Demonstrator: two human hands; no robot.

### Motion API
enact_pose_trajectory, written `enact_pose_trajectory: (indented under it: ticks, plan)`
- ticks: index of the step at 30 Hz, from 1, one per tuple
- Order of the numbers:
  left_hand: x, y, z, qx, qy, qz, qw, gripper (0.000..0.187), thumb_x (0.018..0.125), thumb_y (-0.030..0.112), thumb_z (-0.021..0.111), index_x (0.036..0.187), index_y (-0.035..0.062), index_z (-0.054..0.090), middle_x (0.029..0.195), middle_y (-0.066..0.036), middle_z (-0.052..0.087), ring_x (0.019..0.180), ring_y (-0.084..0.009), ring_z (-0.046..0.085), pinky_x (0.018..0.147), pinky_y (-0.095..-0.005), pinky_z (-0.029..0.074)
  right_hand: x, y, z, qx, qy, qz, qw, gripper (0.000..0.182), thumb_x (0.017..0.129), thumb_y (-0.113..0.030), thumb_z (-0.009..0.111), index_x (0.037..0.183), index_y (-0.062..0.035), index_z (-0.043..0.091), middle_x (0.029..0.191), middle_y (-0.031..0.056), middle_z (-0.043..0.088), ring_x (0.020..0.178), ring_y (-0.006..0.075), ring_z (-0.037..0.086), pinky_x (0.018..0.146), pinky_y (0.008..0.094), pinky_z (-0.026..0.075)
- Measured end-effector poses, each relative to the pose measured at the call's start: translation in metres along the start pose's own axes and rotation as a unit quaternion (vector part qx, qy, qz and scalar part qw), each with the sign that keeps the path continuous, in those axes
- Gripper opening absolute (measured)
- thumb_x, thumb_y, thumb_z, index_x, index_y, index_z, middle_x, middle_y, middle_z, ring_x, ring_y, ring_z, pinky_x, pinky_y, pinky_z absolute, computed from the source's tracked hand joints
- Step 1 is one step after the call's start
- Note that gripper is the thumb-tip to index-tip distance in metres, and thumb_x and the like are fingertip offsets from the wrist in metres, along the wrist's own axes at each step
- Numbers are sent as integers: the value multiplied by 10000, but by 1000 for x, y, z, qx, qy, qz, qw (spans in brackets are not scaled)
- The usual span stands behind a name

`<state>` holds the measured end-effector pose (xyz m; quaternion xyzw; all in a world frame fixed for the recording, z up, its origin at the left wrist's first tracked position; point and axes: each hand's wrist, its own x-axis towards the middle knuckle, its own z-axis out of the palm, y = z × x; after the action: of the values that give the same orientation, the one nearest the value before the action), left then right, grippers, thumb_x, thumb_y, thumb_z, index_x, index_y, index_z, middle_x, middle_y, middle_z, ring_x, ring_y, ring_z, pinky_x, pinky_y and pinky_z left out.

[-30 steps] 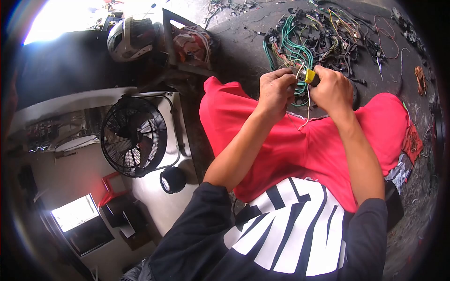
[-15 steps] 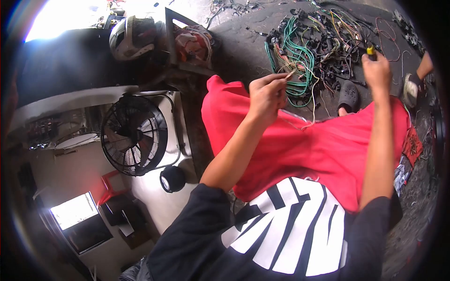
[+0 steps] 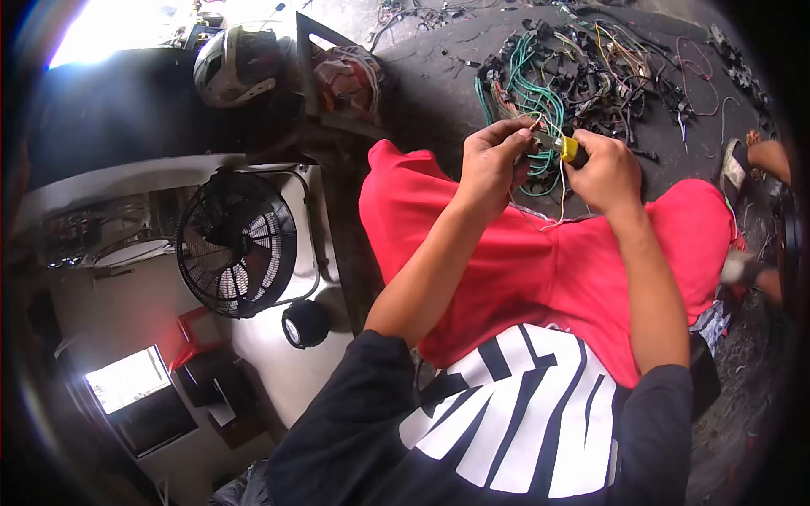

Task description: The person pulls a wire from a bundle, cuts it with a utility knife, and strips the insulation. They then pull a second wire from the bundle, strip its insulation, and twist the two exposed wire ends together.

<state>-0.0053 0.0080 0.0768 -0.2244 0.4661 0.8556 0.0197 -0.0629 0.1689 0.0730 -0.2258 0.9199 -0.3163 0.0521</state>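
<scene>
My left hand [image 3: 492, 164] is closed in a pinch on the end of a thin pale wire [image 3: 563, 192], above my lap. Close beside it, my right hand [image 3: 609, 174] grips a small yellow-and-black hand tool [image 3: 569, 151]. The tool's front end points at the wire by my left fingertips; whether it touches is too small to tell. Part of the wire hangs down over my red shorts [image 3: 506, 261]. Just beyond my hands lies a tangled wiring harness [image 3: 591, 76] with green wires [image 3: 525, 63] and dark connectors.
The harness lies on a dark mat [image 3: 430, 93]. To the left are a black fan [image 3: 238, 244], a round black device [image 3: 305, 324] and a helmet [image 3: 236, 67]. Another person's foot [image 3: 736, 164] is at the right. A metal frame [image 3: 305, 72] stands at the upper left.
My right hand has come down and left with the tool, from over the harness to beside my left hand. My left hand has shifted slightly right, still pinching the wire.
</scene>
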Motion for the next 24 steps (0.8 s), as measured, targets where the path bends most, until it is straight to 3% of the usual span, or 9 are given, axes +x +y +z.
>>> enact_pose_trajectory:
  ticks: [5, 15, 18, 24]
  plan:
    - [-2, -4, -5, -8, -17, -2, 1000, 168, 850, 67, 562, 991, -21, 579, 671, -27, 538, 456, -51, 392, 403, -193, 298, 1, -3, 1, -11, -13, 11, 1000, 348, 644, -155, 680, 988, -118, 646, 845, 132, 642, 807, 323, 613, 687, 415, 491]
    - [-3, -9, 4, 94, 39, 60, 993, 183, 820, 54, 580, 965, -58, 590, 599, 7, 477, 439, -31, 342, 390, -181, 254, 0, -5, 2, -20, -23, 45, 998, 386, 635, -153, 650, 1019, -120, 646, 841, 160, 640, 807, 337, 617, 707, 419, 498]
    - [-3, -11, 5, 105, 54, 65, 991, 192, 818, 55, 575, 971, -59, 594, 583, 23, 454, 437, -25, 325, 387, -180, 238, -3, 1, 10, 6, 30, 8, 1000, 222, 655, -162, 676, 847, -71, 612, 807, 152, 623, 773, 359, 591, 632, 436, 468]
    - [-5, -11, 10, 71, 31, 53, 996, 201, 816, 61, 569, 975, -59, 599, 582, 29, 432, 436, -27, 303, 386, -180, 226, -2, -2, 13, 5, 52, 4, 999, 198, 655, -149, 661, 828, -69, 607, 778, 159, 616, 756, 369, 586, 616, 446, 459]
